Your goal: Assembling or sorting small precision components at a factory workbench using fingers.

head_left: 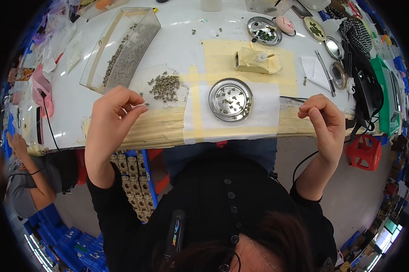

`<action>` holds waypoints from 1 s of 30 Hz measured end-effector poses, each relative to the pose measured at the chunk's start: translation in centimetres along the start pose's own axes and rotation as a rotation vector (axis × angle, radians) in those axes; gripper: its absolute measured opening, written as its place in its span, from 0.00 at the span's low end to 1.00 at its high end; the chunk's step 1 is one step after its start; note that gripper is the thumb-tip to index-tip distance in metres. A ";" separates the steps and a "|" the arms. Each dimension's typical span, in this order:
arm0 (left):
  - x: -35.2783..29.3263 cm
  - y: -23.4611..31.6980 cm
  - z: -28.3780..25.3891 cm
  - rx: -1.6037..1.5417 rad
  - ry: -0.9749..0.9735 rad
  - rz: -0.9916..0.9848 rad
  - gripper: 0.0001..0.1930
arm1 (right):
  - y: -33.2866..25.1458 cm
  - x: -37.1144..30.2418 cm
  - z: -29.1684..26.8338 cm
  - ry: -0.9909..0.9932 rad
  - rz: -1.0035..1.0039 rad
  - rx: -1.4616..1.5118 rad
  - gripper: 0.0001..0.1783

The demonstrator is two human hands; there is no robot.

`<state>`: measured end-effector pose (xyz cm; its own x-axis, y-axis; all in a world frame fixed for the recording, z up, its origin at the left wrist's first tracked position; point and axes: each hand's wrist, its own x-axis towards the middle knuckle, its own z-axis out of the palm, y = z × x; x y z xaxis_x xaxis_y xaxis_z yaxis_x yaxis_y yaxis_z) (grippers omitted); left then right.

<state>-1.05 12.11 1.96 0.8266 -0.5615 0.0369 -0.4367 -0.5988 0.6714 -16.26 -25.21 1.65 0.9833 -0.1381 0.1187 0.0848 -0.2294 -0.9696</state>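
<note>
My left hand (111, 120) hovers over the table's front edge, left of a loose heap of small metallic pieces (165, 87). Its fingers curl loosely, with thumb and forefinger slightly apart and no clear thing between them. A round steel dish (212, 110) rests on white paper in front of me, with several of the same small pieces scattered in it. To the right, my right hand (326, 122) is raised with bent fingers, the thumb standing apart. Dark, thin tweezers (291, 98) lie just beyond its fingertips, their right end passing behind the hand.
A clear bin (138, 50) of small pieces stands tilted at left. Beyond the dish is a tape-covered block (254, 61). Another steel dish (264, 31) with dark green pieces sits farther back. A red stool (364, 153) stands at right; another person (36, 181) sits at left.
</note>
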 end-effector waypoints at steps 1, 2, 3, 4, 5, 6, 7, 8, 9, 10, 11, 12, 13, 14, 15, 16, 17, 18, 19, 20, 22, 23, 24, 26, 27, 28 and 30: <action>-0.2 -0.2 1.1 -0.021 0.066 -0.035 0.06 | 0.1 0.1 0.1 -0.005 0.000 0.008 0.06; -0.3 -0.6 1.5 -0.015 0.072 -0.028 0.06 | 0.1 0.2 0.3 -0.009 0.001 0.015 0.05; -0.4 -1.1 1.9 -0.010 0.077 -0.019 0.05 | 0.2 0.3 0.4 -0.011 0.002 0.021 0.05; -0.4 -1.4 2.1 -0.008 0.080 -0.008 0.05 | 0.2 0.3 0.3 -0.012 0.001 0.026 0.05; -0.5 -1.5 2.1 -0.007 0.079 -0.028 0.05 | 0.3 0.3 0.3 -0.014 0.000 0.032 0.05; -0.6 -1.7 2.2 -0.006 0.077 -0.048 0.05 | 0.4 0.2 0.3 -0.015 -0.001 0.037 0.05; -0.6 -1.7 2.3 -0.005 0.077 -0.066 0.06 | 0.4 0.1 0.4 -0.004 0.009 0.040 0.05; -0.6 -1.6 2.5 -0.004 0.109 -0.045 0.05 | 0.5 0.0 0.6 0.006 0.020 0.044 0.05; -0.6 -1.5 2.7 -0.003 0.141 -0.025 0.04 | 0.5 0.0 0.8 0.016 0.030 0.047 0.05; -0.5 -1.3 2.9 -0.002 0.173 0.000 0.04 | 0.5 -0.1 0.9 0.007 0.032 0.024 0.06; -0.3 -0.9 3.1 -0.138 0.155 -0.015 0.03 | 0.6 0.0 0.9 -0.001 0.033 0.001 0.06; 0.0 -0.1 3.4 -0.274 0.135 -0.029 0.03 | 0.6 0.1 1.0 -0.010 0.036 -0.024 0.06; 0.2 1.0 3.3 -0.403 0.119 -0.051 0.03 | 0.6 0.5 1.4 -0.024 -0.002 -0.048 0.05; 0.7 2.0 3.5 -0.503 0.064 -0.014 0.04 | 0.5 1.0 1.9 -0.039 -0.044 -0.076 0.04; 1.5 2.9 3.7 -0.604 0.008 0.024 0.05 | 0.3 1.4 2.4 -0.052 -0.086 -0.105 0.04; 2.1 4.0 3.5 -0.691 -0.034 0.057 0.06 | -0.1 2.3 3.1 -0.080 -0.173 -0.152 0.03; 3.4 4.7 3.6 -0.767 -0.110 0.035 0.07 | -0.8 3.0 3.5 -0.088 -0.257 -0.220 0.03; 4.7 5.3 3.8 -0.842 -0.188 0.012 0.08 | -1.5 3.6 3.9 -0.096 -0.340 -0.288 0.03; 5.7 6.1 3.6 -0.903 -0.258 -0.015 0.09 | -2.1 4.5 4.5 -0.053 -0.446 -0.313 0.05; 6.7 6.7 4.1 -0.970 -0.265 -0.014 0.10 | -2.7 5.4 4.7 -0.011 -0.544 -0.384 0.06; 8.4 7.4 5.0 -1.104 -0.286 -0.012 0.11 | -3.4 7.3 4.9 0.076 -0.738 -0.525 0.07; 9.1 7.4 5.3 -1.140 -0.312 0.008 0.11 | -3.4 8.3 5.0 0.129 -0.810 -0.584 0.09; 9.7 7.6 5.4 -1.175 -0.305 0.017 0.11 | -3.4 9.2 5.0 0.156 -0.854 -0.595 0.09; 10.1 6.9 5.9 -1.265 -0.288 0.014 0.13 | -3.2 10.4 5.7 0.187 -0.924 -0.615 0.09; 10.6 6.2 6.0 -1.257 -0.296 0.016 0.13 | -3.0 11.1 5.8 0.197 -0.960 -0.621 0.10; 10.6 5.5 6.2 -1.278 -0.316 0.015 0.13 | -2.5 11.3 6.0 0.198 -0.958 -0.609 0.10; 10.8 4.4 6.6 -1.320 -0.352 0.015 0.13 | -1.6 11.6 6.4 0.200 -0.957 -0.582 0.11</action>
<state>3.59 -0.33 0.47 0.6050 -0.7962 -0.0055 0.3802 0.2829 0.8806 -3.96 -20.25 3.19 0.5073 0.1951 0.8394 0.6477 -0.7289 -0.2220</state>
